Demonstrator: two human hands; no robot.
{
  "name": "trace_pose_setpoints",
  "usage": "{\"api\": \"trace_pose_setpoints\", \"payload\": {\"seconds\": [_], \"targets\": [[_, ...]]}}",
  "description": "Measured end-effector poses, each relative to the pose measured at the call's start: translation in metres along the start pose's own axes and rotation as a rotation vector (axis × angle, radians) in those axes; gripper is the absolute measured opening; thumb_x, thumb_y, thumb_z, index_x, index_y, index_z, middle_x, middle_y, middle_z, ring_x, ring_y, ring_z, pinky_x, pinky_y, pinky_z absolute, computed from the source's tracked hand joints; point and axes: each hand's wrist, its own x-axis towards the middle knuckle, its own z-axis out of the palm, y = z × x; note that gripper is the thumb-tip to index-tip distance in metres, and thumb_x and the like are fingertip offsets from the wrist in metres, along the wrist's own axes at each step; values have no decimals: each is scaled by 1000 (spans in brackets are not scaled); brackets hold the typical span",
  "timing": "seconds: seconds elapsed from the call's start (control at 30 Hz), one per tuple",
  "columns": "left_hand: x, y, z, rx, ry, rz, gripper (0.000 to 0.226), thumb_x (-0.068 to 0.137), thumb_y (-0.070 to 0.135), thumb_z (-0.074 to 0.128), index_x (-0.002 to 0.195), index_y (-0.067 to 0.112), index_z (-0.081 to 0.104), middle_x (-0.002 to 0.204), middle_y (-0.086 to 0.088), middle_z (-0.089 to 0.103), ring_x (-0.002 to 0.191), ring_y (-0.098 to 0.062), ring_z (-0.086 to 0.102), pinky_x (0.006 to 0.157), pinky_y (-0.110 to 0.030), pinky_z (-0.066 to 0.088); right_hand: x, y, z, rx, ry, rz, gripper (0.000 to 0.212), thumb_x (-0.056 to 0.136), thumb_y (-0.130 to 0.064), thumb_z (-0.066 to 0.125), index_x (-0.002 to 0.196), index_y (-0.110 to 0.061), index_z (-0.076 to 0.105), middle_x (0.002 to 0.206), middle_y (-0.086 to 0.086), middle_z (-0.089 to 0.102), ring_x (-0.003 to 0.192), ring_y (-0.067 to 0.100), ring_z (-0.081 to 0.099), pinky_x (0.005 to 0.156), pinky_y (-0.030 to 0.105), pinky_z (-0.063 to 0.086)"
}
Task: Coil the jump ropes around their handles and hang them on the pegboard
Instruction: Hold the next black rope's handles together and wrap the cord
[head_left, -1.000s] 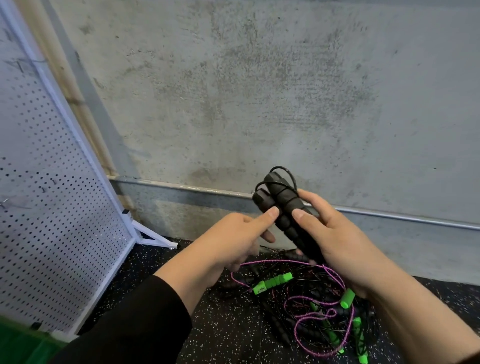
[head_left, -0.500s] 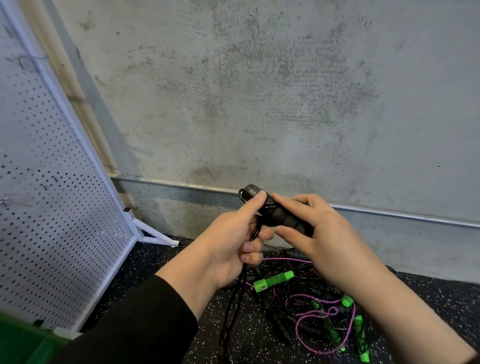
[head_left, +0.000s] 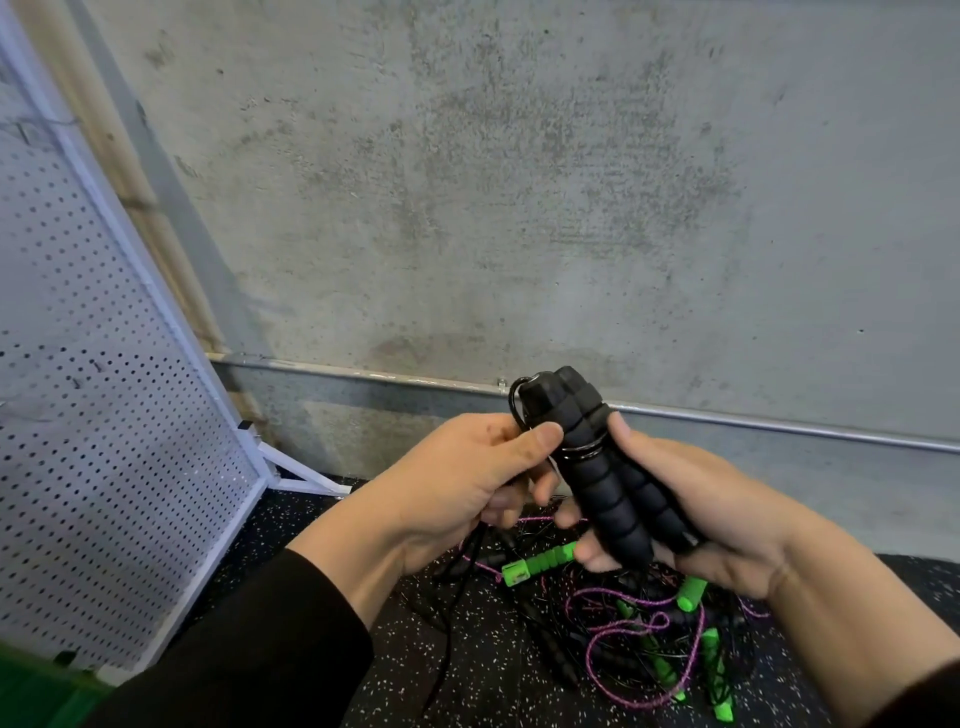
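Observation:
My right hand (head_left: 691, 514) grips two black foam jump-rope handles (head_left: 602, 467) side by side, tops pointing up. A few turns of thin black cord (head_left: 582, 448) circle the handles near the top. My left hand (head_left: 457, 478) pinches that black cord beside the handles, thumb against the left handle; the cord hangs down from it to the floor (head_left: 441, 660). The white pegboard (head_left: 93, 415) leans at the left. A tangle of ropes with green handles (head_left: 540, 562) and purple cord (head_left: 649, 623) lies on the floor below my hands.
A grey concrete wall (head_left: 519, 208) with a metal conduit pipe (head_left: 779, 423) fills the back. The floor is black speckled rubber. The pegboard's white foot (head_left: 301, 475) juts onto the floor. Something green (head_left: 31, 691) shows at the bottom left corner.
The handles have tipped back upright in my right hand and shifted right. My left hand has brought the cord round them, and turns of cord now sit near the top.

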Motion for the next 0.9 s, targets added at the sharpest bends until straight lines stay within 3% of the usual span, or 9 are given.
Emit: {"api": "trace_pose_setpoints", "payload": {"seconds": [0.1,0.27,0.33,0.4,0.53,0.6,0.7,0.8,0.9], "targets": [[-1,1,-4,110,35,-6,43,95,37,61,105,-5,59,70,-6,60,46,-9,30,49,-19,32,1,0,2,13,78,-59,39,89,-51,69,108,-16,72,92,27,66,67,33,61,59,35,54],[6,-4,-4,187,232,-79,41,97,36,65,103,-5,64,67,-7,57,41,-8,29,42,-20,27,4,-5,10,-189,360,-233,13,88,-34,71,96,-26,77,77,16,69,63,27,61,61,37,52],[7,-8,-2,219,272,-141,37,98,38,64,103,1,68,62,-2,56,40,-8,28,41,-20,25,7,-6,12,-363,471,-315,9,89,-28,73,96,-30,78,72,13,68,62,18,60,60,30,52],[7,-9,-1,229,289,-209,35,101,38,60,104,4,70,59,0,54,39,-8,26,41,-20,21,11,-3,10,-547,581,-378,12,88,-32,75,96,-41,76,76,11,70,58,13,56,56,25,47],[5,-8,-2,231,306,-258,29,104,26,52,106,3,70,57,1,50,39,-9,23,44,-21,16,15,1,0,-801,756,-348,27,83,-52,74,102,-67,62,65,-9,65,53,7,59,62,33,53],[4,-7,1,219,298,-256,25,102,20,52,108,3,69,58,2,50,40,-8,25,42,-21,19,15,4,3,-959,783,-316,33,84,-56,71,113,-65,58,70,-13,66,66,8,62,63,34,53],[5,-8,7,130,280,-288,26,99,22,52,109,2,65,60,2,50,41,-8,25,42,-21,19,17,8,14,-1263,784,-346,49,84,-63,65,129,-62,47,95,-14,65,90,16,63,73,38,54],[6,-9,8,15,284,-311,30,99,41,53,101,12,61,61,2,51,42,-7,23,39,-19,18,23,13,21,-1494,754,-368,57,84,-64,64,137,-57,45,101,-14,60,95,19,60,74,37,52],[5,-10,5,2,309,-300,47,96,62,54,98,16,64,62,2,52,42,-6,24,39,-19,18,27,16,23,-1546,695,-450,63,83,-57,68,139,-55,40,101,-10,56,91,20,56,72,41,51]]}}
